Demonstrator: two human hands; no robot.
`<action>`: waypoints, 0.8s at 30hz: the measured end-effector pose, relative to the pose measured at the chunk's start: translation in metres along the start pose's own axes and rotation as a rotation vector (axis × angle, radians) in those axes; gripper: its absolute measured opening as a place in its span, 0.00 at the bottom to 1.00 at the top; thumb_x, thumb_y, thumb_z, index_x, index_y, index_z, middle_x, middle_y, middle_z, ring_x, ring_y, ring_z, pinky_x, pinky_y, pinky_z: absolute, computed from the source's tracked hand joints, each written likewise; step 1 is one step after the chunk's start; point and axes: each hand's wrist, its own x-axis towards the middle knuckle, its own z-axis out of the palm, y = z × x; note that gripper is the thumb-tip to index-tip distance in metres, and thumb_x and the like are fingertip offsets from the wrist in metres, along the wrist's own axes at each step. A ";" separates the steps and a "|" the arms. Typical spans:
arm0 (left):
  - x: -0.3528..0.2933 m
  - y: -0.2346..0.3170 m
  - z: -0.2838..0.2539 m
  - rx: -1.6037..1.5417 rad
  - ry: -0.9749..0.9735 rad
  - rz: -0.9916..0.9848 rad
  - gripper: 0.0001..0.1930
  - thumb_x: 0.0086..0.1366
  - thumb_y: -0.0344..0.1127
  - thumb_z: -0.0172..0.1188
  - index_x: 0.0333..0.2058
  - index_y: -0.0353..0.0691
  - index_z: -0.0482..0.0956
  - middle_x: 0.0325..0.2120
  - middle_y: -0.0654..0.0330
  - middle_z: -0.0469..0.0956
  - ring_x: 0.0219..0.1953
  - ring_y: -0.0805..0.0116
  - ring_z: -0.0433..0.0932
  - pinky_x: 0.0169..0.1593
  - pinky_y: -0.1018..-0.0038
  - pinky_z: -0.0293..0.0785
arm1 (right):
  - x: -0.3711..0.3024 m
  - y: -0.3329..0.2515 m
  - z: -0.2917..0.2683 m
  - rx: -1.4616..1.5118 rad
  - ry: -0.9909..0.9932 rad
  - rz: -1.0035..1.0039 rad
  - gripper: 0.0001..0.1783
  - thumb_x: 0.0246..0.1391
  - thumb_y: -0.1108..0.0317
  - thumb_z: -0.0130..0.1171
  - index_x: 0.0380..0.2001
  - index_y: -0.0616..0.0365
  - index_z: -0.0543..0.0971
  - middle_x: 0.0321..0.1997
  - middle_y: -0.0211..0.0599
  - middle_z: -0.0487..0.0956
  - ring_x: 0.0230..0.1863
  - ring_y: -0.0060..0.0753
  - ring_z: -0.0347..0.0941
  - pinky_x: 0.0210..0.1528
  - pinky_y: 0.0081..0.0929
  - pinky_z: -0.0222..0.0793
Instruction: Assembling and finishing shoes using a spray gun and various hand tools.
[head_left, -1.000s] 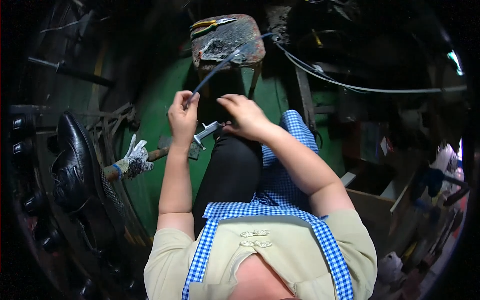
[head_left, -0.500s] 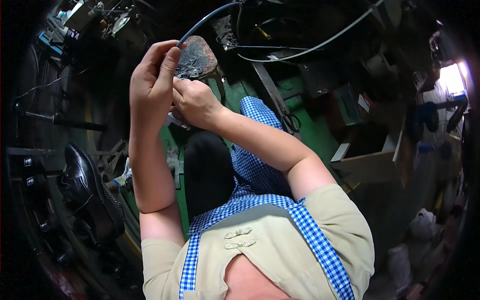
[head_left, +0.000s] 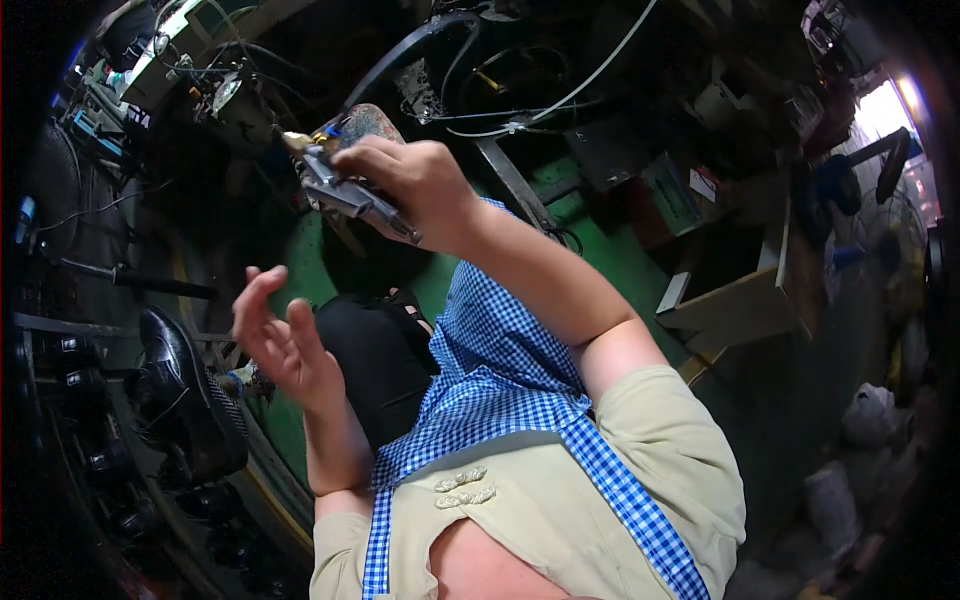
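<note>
My right hand (head_left: 415, 185) is wrapped round a silver metal air tool (head_left: 335, 188), held tilted in front of me. Blue and yellow fittings show near its far end, where a dark hose (head_left: 400, 52) leads up and away; whether it is a spray gun or a stapler I cannot tell. Lower down, my left hand (head_left: 287, 340) is raised with its fingers apart and holds nothing. Beyond the tool, partly hidden by it and my right hand, is a worn stool top (head_left: 375, 122).
Black leather shoes, one large in view (head_left: 180, 395), stand on a rack at my left. A wooden drawer or box (head_left: 740, 300) juts out on the right. Scissors (head_left: 567, 240) hang by a metal bar (head_left: 512, 182). A pale hose (head_left: 590, 80) curves across the far side.
My hands have come apart. The left has let go of the hose end and dropped toward me; the right has lifted the silver tool into view. My head view has shifted slightly.
</note>
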 end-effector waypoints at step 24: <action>-0.028 -0.031 -0.008 0.673 -0.092 0.075 0.27 0.49 0.34 0.67 0.50 0.46 0.70 0.45 0.61 0.73 0.54 0.62 0.69 0.63 0.56 0.53 | -0.068 -0.033 0.037 0.562 -0.483 0.550 0.12 0.52 0.72 0.63 0.39 0.61 0.75 0.26 0.36 0.77 0.27 0.25 0.74 0.29 0.23 0.69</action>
